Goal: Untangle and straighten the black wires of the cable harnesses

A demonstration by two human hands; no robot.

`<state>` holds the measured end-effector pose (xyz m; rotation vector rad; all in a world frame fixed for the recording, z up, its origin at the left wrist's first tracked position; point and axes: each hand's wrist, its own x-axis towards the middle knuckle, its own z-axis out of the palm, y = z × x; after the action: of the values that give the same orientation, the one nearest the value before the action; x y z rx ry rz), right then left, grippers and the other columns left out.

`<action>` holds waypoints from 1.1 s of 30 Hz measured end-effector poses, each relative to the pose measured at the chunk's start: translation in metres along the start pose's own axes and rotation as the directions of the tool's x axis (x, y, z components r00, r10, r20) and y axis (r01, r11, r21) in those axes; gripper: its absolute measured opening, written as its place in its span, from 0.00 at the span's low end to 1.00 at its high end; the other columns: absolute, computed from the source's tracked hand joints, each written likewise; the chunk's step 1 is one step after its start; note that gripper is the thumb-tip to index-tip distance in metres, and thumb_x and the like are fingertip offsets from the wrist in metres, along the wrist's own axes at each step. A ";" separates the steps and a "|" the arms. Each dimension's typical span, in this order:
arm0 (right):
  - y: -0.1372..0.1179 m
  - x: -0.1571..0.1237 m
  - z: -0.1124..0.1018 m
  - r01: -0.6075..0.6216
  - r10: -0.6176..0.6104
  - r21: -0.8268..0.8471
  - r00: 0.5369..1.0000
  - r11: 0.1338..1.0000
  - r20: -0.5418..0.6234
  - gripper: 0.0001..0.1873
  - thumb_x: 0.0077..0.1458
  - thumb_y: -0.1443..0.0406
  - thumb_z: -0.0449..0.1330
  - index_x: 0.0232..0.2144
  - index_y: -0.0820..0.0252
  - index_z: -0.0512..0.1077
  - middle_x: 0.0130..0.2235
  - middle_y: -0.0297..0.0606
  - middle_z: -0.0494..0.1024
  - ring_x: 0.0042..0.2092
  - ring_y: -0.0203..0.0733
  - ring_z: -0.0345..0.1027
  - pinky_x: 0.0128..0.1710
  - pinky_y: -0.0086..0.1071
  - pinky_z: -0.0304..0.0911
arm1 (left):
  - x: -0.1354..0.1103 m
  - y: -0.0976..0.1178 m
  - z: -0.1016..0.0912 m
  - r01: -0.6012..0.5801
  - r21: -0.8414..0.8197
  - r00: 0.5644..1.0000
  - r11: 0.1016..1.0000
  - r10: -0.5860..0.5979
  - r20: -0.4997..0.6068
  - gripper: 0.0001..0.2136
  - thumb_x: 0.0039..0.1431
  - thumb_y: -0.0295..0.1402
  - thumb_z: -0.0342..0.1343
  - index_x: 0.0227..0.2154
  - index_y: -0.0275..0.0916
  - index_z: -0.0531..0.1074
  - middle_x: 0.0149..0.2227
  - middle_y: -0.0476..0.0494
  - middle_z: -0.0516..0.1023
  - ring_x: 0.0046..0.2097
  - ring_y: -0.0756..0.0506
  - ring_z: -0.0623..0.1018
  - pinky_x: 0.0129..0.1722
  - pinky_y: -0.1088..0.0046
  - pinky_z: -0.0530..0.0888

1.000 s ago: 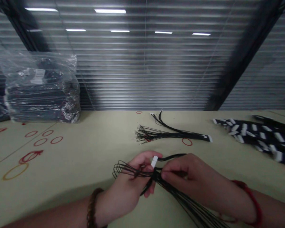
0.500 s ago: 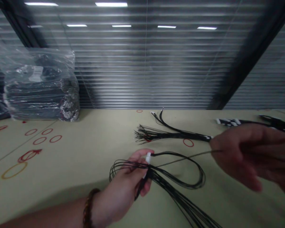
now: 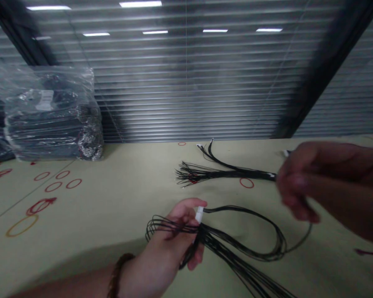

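From the head camera, looking down the bench, the person's two hands are well apart. The left hand (image 3: 170, 236), at about 6 o'clock, is closed around a bundle of thin black wires (image 3: 219, 244), with a white connector (image 3: 199, 214) standing just above the thumb and forefinger. A beaded bracelet (image 3: 118, 275) sits on that wrist. From the fist, the wires fan toward the lower edge of the view, and a long loop (image 3: 267, 255) swings out to about 4 o'clock.

The right hand (image 3: 301, 180) is up at about 3 o'clock, blurred, with its fingers curled. A single strand rises from the loop toward it, but I can't tell whether those fingers are gripping it.

Near 12 o'clock, a second wire bundle (image 3: 224, 174) lies flat on the pale olive tabletop (image 3: 112, 207), its tip just beside the right hand. Red rings (image 3: 53, 186) sit at about 9 o'clock, a yellow ring (image 3: 21, 225) at about 8, and a clear plastic bag of dark bundles (image 3: 51, 118) stands at about 10, before the window blinds (image 3: 186, 87).
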<state>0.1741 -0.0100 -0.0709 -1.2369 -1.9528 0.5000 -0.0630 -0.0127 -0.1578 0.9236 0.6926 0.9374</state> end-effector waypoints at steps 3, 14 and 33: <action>-0.010 -0.010 0.036 0.105 -0.078 -0.139 0.979 0.985 0.189 0.08 0.56 0.67 0.54 0.24 0.57 0.68 0.21 0.28 0.68 0.21 0.30 0.61 0.19 0.24 0.54 | -0.001 -0.001 0.000 -0.017 0.007 1.000 1.000 0.017 0.017 0.13 0.54 0.36 0.59 0.41 0.42 0.67 0.23 0.55 0.65 0.18 0.57 0.64 0.15 0.83 0.57; -0.008 -0.024 0.066 0.269 -0.238 -0.274 0.961 0.923 0.141 0.10 0.56 0.71 0.51 0.26 0.58 0.67 0.24 0.28 0.69 0.25 0.32 0.62 0.25 0.29 0.52 | -0.007 0.000 0.000 -0.036 0.012 0.994 0.999 0.035 0.105 0.13 0.56 0.42 0.57 0.41 0.43 0.67 0.20 0.55 0.66 0.18 0.57 0.62 0.16 0.83 0.57; -0.010 -0.025 0.066 0.308 -0.280 -0.316 0.951 0.897 0.130 0.11 0.56 0.71 0.49 0.25 0.58 0.67 0.24 0.29 0.68 0.25 0.33 0.62 0.24 0.29 0.54 | -0.007 -0.002 0.000 -0.054 0.044 0.993 0.998 0.049 0.104 0.14 0.57 0.44 0.56 0.40 0.41 0.66 0.19 0.56 0.64 0.18 0.57 0.62 0.16 0.84 0.59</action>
<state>0.1232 -0.0319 -0.1163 -1.1004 -2.3138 0.0643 -0.0649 -0.0200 -0.1589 1.0286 0.6076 0.9157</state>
